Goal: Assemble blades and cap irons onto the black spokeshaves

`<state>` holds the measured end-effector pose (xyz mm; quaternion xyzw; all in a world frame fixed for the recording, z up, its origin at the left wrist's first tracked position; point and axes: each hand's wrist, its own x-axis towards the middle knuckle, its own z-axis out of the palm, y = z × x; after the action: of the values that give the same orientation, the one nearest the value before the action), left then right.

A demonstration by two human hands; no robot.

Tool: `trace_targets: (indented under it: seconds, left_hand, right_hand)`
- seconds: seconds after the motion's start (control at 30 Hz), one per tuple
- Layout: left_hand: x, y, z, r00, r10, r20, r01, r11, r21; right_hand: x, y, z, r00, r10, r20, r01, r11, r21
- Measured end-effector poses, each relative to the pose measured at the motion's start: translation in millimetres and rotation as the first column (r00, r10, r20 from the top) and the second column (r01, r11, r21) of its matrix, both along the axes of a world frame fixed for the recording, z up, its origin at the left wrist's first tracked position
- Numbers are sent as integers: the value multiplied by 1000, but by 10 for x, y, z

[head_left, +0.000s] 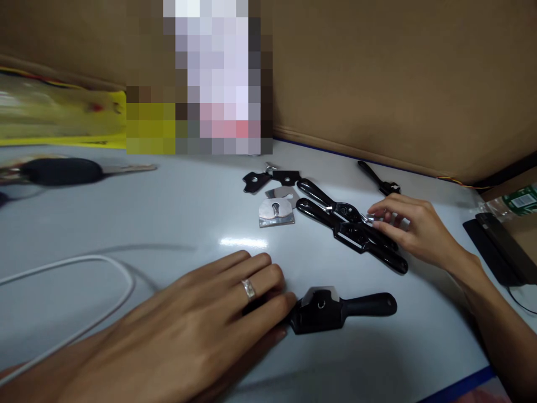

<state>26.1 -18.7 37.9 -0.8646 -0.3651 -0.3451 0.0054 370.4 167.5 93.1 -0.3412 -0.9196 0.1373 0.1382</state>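
My left hand (235,313), with a ring on one finger, is closed around the left handle of a black spokeshave (321,310) near the table's front. This spokeshave has a blade and dark plate on its body; its right handle points right. Farther back, two glossy black spokeshave bodies (348,232) lie side by side at a slant. Over their right part, my right hand (413,226) pinches a small silver screw (367,218). Left of the bodies are silver blades (277,215), two black cap plates (287,178) and small silver screws (271,167).
Another black spokeshave (380,179) lies at the back right. A key with a black head (62,170) and a yellow bag (62,112) are at the left. A white cable (100,258) loops there. A black device (503,246) and a bottle (520,201) stand right.
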Motion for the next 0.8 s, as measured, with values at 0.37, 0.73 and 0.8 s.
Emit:
trace_targets:
  seconds: [0.37,0.73,0.8]
  left_hand:
    - [-38,2,-14,999,-21,-27,21,1000,7]
    - [-75,64,65,992,-87,-91,90,996,26]
    - [-63,69,65,991,-90,-94,93,995,34]
  right_hand:
    - [-97,-83,-24,990,-51,-129,68,989,132]
    - [-547,-1088,109,948,231,-220,-214,972,97]
    - [-571,-1096,55,941,238,-240,-227,971,74]
